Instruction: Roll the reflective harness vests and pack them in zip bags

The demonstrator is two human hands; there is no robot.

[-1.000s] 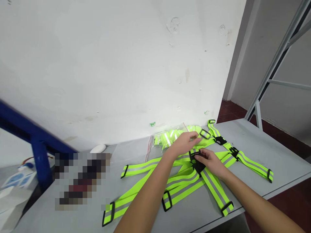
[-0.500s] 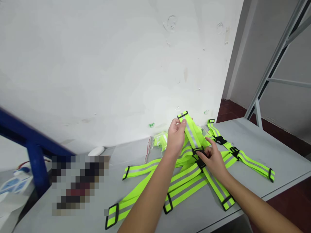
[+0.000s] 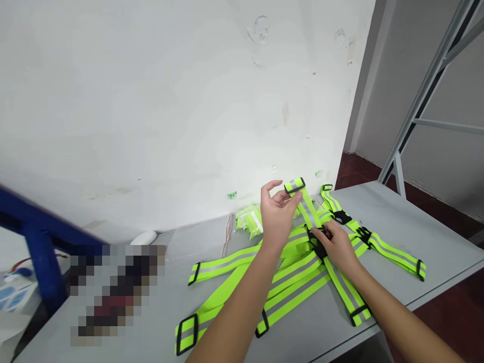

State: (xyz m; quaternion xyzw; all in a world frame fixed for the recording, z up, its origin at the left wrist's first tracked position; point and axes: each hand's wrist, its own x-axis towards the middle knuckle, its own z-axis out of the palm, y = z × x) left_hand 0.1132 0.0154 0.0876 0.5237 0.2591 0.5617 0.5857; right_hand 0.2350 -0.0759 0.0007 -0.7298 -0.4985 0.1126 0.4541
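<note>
A tangle of neon-green reflective straps [image 3: 287,285] with black end tabs lies spread on the grey table [image 3: 393,212]. My left hand [image 3: 278,214] is raised above it, pinching the black-edged end of one strap [image 3: 298,189] between thumb and fingers. Lower down, my right hand [image 3: 336,247] is closed on the black buckle [image 3: 317,244] where the straps cross, pressing it near the tabletop.
A clear bag of more green straps [image 3: 247,222] lies against the white wall. Another strap [image 3: 381,247] runs toward the table's right edge. A white rounded object [image 3: 143,238] sits at the wall, a blue frame [image 3: 41,252] stands left, and a grey rack [image 3: 423,101] right.
My left hand picked a strap end up off the table and lifted it, then turned it slightly rightward. My right hand stayed on the buckle.
</note>
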